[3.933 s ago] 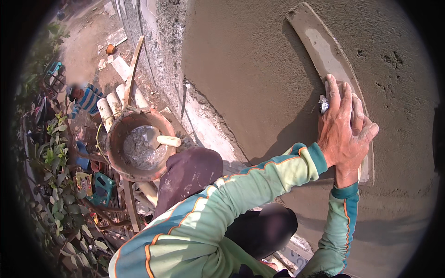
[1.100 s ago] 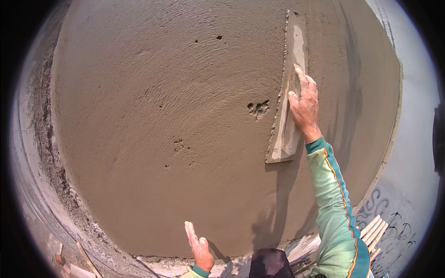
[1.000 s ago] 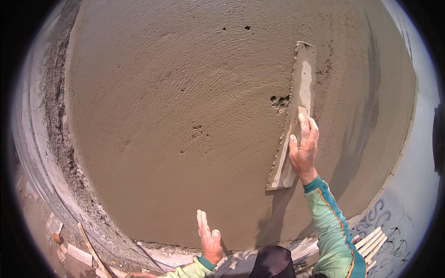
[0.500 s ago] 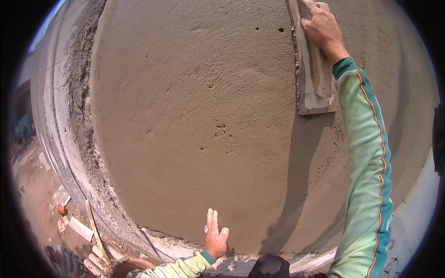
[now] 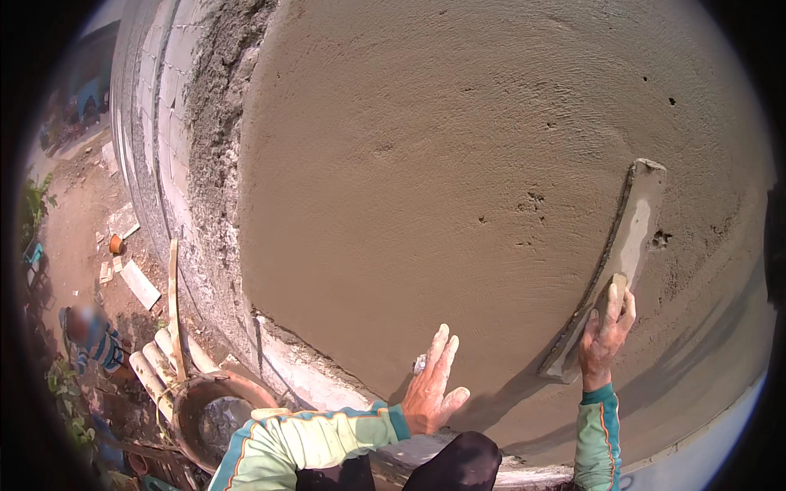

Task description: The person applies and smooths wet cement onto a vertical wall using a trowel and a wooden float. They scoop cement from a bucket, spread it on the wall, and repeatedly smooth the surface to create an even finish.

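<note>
Grey-brown wet plaster (image 5: pixel 393 221) covers the large wall face before me. My right hand (image 5: pixel 604 340) is closed round the handle of a long plastering float (image 5: pixel 639 221). The float leans at a slant, its long blade along the plaster and grey mortar along its left edge. Lower and to the left, my left hand (image 5: pixel 434 393) is close to the plaster near its bottom edge, with two fingers stretched up and the thumb apart. A small pale thing (image 5: pixel 419 362) shows beside those fingers; I cannot make out what it is.
Rough mortar (image 5: pixel 217 123) and bare blocks (image 5: pixel 168 139) run along the left. Below stand a round tub (image 5: pixel 184 425), pale pipes (image 5: pixel 151 376) and an upright wooden strip (image 5: pixel 174 311). A person in striped clothing (image 5: pixel 102 344) is at the lower left. A white board (image 5: pixel 139 284) lies on the ground.
My right hand has drawn the float down the wall from the top right, and it now tilts more. My left hand shows higher and further right. The view has shifted, revealing the tub.
</note>
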The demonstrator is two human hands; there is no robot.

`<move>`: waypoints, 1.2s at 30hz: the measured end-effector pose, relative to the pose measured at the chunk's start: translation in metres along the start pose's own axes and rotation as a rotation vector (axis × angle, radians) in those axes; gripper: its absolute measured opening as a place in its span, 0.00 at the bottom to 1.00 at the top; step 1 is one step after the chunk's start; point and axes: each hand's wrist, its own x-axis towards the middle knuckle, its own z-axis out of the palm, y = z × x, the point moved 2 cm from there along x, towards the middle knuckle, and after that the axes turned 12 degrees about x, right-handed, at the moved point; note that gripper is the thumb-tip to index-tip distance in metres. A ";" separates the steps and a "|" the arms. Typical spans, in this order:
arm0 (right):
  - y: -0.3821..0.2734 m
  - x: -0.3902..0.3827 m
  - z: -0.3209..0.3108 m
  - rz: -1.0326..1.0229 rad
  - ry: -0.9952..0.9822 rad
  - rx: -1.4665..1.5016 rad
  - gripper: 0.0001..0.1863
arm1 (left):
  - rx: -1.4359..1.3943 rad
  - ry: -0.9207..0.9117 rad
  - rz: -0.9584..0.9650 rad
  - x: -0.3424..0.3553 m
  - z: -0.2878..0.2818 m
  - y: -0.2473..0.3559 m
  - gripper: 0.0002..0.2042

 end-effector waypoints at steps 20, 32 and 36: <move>-0.091 0.213 0.044 -0.214 -0.019 -0.152 0.34 | 0.240 -0.011 0.044 -0.003 0.039 -0.025 0.48; 0.007 0.013 0.005 0.031 0.013 -0.026 0.41 | 0.044 -0.070 -0.104 -0.004 0.011 -0.001 0.45; -0.029 -0.110 0.065 -0.234 -0.281 -0.030 0.39 | 0.269 -0.055 0.051 0.019 0.032 -0.011 0.47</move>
